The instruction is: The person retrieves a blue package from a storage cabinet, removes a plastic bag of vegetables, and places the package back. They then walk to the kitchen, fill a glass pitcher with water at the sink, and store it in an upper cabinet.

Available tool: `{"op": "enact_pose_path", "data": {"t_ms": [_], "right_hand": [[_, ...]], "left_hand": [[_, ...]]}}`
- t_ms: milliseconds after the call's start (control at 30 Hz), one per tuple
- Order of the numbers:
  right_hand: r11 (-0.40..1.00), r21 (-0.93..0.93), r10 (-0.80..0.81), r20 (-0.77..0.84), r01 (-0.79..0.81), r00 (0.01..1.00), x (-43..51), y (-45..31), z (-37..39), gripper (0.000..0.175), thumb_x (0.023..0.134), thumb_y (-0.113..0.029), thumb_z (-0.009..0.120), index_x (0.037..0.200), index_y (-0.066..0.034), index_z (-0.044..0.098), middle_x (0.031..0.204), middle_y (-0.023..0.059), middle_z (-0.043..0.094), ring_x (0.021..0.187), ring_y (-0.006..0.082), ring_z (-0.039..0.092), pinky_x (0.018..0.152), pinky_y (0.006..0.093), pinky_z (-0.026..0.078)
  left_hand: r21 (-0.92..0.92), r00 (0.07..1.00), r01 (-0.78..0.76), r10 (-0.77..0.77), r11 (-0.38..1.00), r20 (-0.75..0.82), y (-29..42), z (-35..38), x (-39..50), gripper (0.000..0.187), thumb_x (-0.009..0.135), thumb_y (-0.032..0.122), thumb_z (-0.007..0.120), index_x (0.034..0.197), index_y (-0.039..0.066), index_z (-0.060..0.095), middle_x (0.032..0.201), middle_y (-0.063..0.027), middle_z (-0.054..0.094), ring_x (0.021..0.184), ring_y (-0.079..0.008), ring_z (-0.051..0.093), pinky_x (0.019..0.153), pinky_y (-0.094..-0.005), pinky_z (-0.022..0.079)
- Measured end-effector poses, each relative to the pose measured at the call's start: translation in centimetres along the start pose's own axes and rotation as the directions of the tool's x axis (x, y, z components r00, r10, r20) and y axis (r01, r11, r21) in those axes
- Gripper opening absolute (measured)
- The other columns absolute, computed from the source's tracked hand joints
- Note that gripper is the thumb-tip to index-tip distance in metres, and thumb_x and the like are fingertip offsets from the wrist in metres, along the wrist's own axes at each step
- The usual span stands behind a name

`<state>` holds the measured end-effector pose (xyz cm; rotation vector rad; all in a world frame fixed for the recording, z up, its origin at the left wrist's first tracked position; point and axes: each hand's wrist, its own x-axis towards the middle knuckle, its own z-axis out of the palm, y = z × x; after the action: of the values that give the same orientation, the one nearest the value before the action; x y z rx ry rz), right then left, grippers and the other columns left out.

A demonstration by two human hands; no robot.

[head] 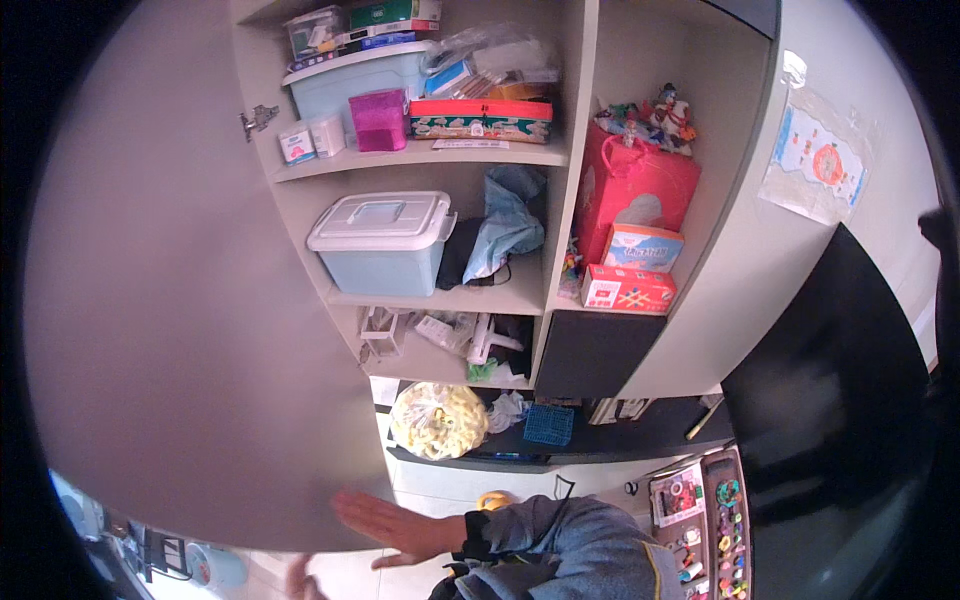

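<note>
A large pale cabinet door [210, 315] stands open on the left, its hinge [259, 120] showing at the upper side. My right hand [401, 529] reaches left in front of the door's lower edge, fingers extended and thumb apart, holding nothing. Its fingertips are blurred, and whether they touch the door I cannot tell. Only part of my left hand [302, 581] shows at the bottom rim, just below the door's edge; the rest is cut off. Before me the cabinet's shelves hold a lidded light-blue plastic storage box [382, 244] and a blue plastic bag [510, 225].
The upper shelf holds a red-and-green decorated box [480, 120] and a magenta container [378, 120]. A red gift bag [637, 180] stands at right. Below, a bag of pale yellow pieces [439, 420] and a blue basket [549, 424] rest on a black surface. A compartment tray [712, 525] lies lower right.
</note>
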<state>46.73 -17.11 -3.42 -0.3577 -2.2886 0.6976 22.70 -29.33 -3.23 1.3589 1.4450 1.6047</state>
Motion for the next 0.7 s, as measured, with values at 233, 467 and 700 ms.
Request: {"op": "enact_pose_path", "data": {"t_ms": [233,467,700], "right_hand": [[0.947,0.189,0.321,-0.599,-0.26,0.734,-2.6,-1.6,-2.7,0.069,0.084,-0.007,0.062,0.145,0.0046,0.031,0.151,0.0232,0.032,0.141,0.0368,0.028,0.117,0.0437,0.019],[0.322,-0.386,-0.135,-0.923,-0.864,0.361,-6.9,5.4,-14.8,0.087,0.081,-0.004,0.071,0.148,0.0087,0.016,0.152,0.0307,0.021,0.138,0.046,0.026,0.115,0.0509,0.018],[-0.988,0.076,-0.151,-0.625,-0.133,0.766,-4.7,17.5,-25.2,0.045,0.093,-0.015,0.042,0.13,0.0066,0.052,0.141,0.0273,0.043,0.13,0.0422,0.04,0.105,0.0596,0.03]], "left_hand": [[0.04,0.785,0.154,-0.147,0.987,0.601,5.7,6.3,1.0,0.055,0.081,-0.003,0.048,0.135,-0.001,0.052,0.136,-0.0179,0.056,0.13,-0.0245,0.05,0.109,-0.0356,0.035],[-0.012,0.924,0.244,-0.229,0.97,0.308,1.0,0.0,-0.1,0.042,0.089,-0.008,0.041,0.127,-0.001,0.057,0.123,-0.0101,0.063,0.11,-0.0202,0.063,0.092,-0.0292,0.047],[-0.104,0.899,0.378,-0.391,0.92,-0.197,-6.3,-7.4,-2.9,0.042,0.083,-0.009,0.04,0.12,-0.004,0.059,0.115,-0.0157,0.065,0.101,-0.0235,0.067,0.087,-0.0299,0.052]]}}
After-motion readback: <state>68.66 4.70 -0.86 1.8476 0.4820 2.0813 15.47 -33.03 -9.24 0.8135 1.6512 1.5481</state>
